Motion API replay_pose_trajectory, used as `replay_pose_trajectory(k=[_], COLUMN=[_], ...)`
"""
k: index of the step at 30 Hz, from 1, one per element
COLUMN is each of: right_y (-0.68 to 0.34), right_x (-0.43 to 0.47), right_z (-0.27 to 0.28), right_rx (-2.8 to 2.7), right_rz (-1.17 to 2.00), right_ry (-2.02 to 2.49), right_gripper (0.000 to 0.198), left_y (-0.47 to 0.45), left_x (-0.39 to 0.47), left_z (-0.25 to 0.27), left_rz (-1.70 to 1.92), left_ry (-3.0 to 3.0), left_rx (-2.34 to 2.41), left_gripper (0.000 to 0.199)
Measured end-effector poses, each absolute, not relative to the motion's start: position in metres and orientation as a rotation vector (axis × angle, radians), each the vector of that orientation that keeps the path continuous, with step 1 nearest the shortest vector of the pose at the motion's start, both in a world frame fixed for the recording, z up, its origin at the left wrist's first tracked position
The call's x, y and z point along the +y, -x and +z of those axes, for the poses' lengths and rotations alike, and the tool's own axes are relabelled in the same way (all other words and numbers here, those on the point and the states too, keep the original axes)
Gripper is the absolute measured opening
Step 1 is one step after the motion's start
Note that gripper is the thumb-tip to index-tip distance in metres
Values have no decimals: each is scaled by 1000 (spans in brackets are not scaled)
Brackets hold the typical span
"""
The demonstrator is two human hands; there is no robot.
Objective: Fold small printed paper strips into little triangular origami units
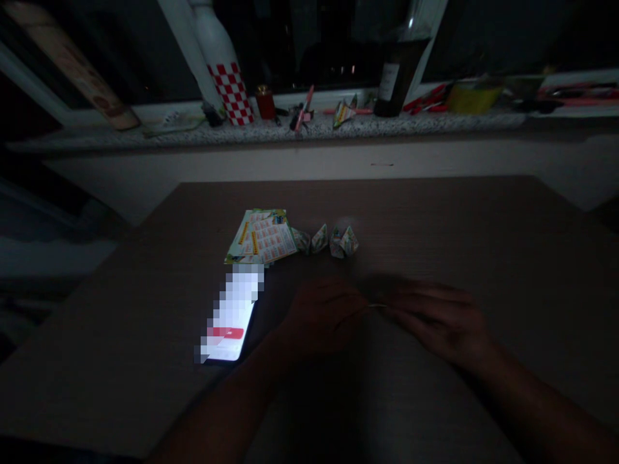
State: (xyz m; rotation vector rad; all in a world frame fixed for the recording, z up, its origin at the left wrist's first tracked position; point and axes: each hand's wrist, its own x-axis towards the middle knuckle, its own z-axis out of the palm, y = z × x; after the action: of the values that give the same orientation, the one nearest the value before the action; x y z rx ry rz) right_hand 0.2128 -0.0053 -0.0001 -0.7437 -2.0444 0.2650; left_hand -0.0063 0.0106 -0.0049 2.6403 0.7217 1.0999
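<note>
My left hand (329,314) and my right hand (440,317) meet over the middle of the table, fingers pressed together. Between their fingertips shows the thin pale edge of a folded paper piece (377,305); the rest of it is hidden by fingers and darkness. Just beyond my left hand several small folded paper pieces stand in a row, among them one folded paper (320,238) and another folded paper (349,241). Left of them lies a loose pile of printed paper sheets (273,241). Nearest my left forearm is a lit phone (232,316), lying face up.
Dim light covers the wooden table (459,225). Behind it runs a speckled windowsill (271,134) with a red-and-white checked bottle (229,84), a small red jar (264,103), a dark bottle (394,80), a folded paper shape (343,113) and a yellow container (474,96).
</note>
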Motion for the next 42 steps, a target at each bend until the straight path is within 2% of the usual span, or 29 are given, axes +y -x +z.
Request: replay_pose_trajectory(k=[9, 14, 18, 23, 28, 34, 42], right_y=[-211, -212, -210, -198, -186, -187, -190], right_x=[-8, -6, -7, -11, -10, -7, -4], right_z=[1, 0, -2, -6, -11, -16, -23], right_rx=[-1984, -1987, -1899, -1694, -1468, -1357, -1379], right_rz=[317, 346, 401, 657, 901, 1001, 1041], right_ry=[855, 847, 930, 1072, 1068, 1081, 1072], right_gripper=[16, 17, 14, 9, 10, 17, 20], left_y=[3, 6, 7, 5, 2, -1, -7], left_x=[9, 8, 9, 10, 9, 5, 7], left_z=[-5, -8, -10, -12, -14, -13, -12], left_rz=[1153, 1052, 1073, 1172, 1081, 1036, 985], left_ry=[-2609, -2571, -2596, -2672, -2676, -2323, -1742], left_rx=[802, 920, 938, 905, 988, 1040, 1093], left_gripper=[8, 21, 15, 12, 16, 24, 8])
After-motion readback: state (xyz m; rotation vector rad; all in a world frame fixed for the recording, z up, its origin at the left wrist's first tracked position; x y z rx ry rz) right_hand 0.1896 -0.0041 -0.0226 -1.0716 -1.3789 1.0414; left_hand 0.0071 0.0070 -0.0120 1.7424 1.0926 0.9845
